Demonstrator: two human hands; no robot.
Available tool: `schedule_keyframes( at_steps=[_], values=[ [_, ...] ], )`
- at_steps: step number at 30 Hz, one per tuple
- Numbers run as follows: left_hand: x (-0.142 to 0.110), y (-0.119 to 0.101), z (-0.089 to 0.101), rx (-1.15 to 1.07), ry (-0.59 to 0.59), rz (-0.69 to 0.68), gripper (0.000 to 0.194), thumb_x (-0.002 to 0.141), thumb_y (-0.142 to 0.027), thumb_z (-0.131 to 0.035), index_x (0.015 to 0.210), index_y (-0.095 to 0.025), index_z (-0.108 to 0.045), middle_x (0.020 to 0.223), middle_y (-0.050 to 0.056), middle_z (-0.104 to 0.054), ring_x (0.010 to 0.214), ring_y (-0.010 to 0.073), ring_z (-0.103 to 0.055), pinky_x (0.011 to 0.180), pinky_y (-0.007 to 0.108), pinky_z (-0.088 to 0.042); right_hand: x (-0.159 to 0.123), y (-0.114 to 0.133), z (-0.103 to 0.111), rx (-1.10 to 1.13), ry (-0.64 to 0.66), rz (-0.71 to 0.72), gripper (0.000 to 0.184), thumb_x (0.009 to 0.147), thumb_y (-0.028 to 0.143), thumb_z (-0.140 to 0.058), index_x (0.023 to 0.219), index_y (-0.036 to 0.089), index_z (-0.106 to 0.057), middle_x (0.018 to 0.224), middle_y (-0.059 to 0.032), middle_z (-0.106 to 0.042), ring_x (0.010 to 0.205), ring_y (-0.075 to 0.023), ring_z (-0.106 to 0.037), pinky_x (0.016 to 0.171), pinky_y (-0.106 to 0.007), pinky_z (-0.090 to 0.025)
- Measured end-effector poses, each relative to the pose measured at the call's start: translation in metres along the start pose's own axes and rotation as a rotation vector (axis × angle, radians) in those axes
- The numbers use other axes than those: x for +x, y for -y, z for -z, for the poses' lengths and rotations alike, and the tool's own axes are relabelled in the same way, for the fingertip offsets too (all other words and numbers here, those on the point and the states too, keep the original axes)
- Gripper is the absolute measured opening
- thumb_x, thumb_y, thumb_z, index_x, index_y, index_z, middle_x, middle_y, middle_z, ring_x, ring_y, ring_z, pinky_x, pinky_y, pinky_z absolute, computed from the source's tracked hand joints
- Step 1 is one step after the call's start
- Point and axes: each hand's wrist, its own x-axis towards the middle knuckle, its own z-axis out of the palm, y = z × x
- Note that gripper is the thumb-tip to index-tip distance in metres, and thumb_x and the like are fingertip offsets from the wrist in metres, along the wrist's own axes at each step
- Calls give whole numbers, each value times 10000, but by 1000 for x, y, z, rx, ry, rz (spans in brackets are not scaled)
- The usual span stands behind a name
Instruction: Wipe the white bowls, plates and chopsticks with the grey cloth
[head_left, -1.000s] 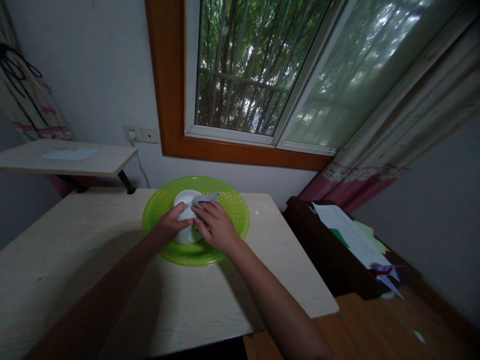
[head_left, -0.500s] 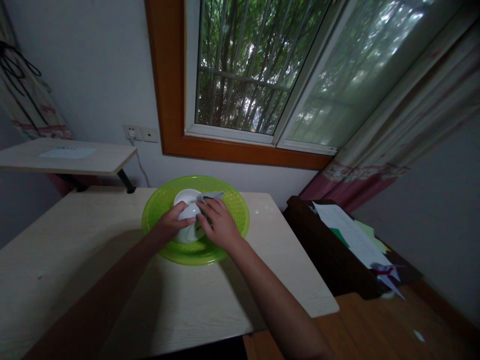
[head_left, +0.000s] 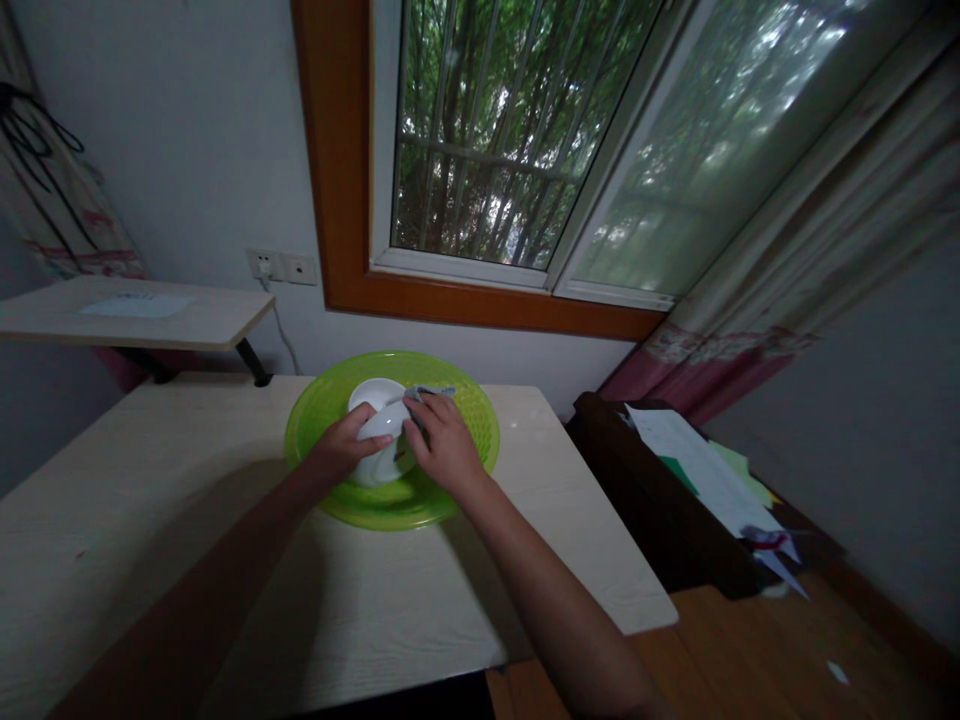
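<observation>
My left hand (head_left: 345, 440) is closed on a smooth white bowl (head_left: 385, 423), thumb above and fingers at its near side; the bowl is tilted and partly hidden. My right hand (head_left: 442, 440) presses a grey cloth (head_left: 433, 391) between its bent fingers, at the bowl's right edge. Both hands are over a light green plastic basket (head_left: 315, 403) with small holes. Inside it, a white dish (head_left: 373, 391) lies behind the held bowl, and another white bowl (head_left: 381, 470) with a small dark mark sits below it.
The basket stands on a pale wooden table (head_left: 405, 600) near the wall. At the left is a raised shelf (head_left: 202, 320) with a paper on it. Right of the table, a dark brown piece of furniture (head_left: 645, 500) bears papers (head_left: 697, 465). A window (head_left: 510, 150) is above.
My right hand has shifted slightly right with the cloth, along the bowl's edge. My left hand keeps its hold, and the bowl's visible shape looks a little flatter. The basket stays put.
</observation>
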Motion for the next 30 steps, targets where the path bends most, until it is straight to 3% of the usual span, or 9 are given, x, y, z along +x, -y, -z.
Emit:
schedule_keyframes(
  at_steps=[4, 11, 18, 25, 30],
  values=[
    [0, 1, 0, -57, 37, -26, 308, 800, -436, -657, 937, -192, -529, 853, -11, -584, 818, 188, -542, 751, 302, -438, -1, 7, 3, 28, 52, 111, 399, 985, 299, -496, 1354, 190, -600, 1360, -112, -595, 1308, -249, -473, 1154, -458, -386],
    [0, 0, 1, 6, 2, 33, 326, 787, -456, -666, 901, -190, -514, 806, -20, -566, 775, 190, -541, 705, 305, -413, 0, -2, -2, -5, -15, -47, 383, 980, 279, -494, 1332, 192, -619, 1292, -135, -626, 1266, -263, -520, 1124, -488, -410],
    [-1, -3, 0, -7, 11, -17, 284, 803, -418, -658, 890, -193, -508, 797, -18, -545, 781, 180, -517, 720, 305, -409, -1, 2, 1, 15, 39, 61, 393, 973, 326, -529, 1342, 216, -608, 1351, -120, -593, 1308, -267, -479, 1134, -497, -397],
    [1, 2, 0, -22, 25, -28, 301, 801, -427, -667, 901, -187, -515, 817, -22, -553, 790, 182, -529, 735, 310, -421, -1, 0, 0, 3, -7, -9, 366, 987, 290, -494, 1314, 187, -621, 1309, -132, -611, 1286, -262, -494, 1131, -482, -402],
    [0, 2, 0, -32, 18, -22, 303, 811, -430, -665, 917, -189, -515, 840, -22, -550, 814, 183, -531, 753, 313, -420, -1, 4, 3, 13, 31, 44, 385, 979, 322, -518, 1335, 202, -606, 1328, -126, -596, 1298, -270, -479, 1132, -492, -398]
  ],
)
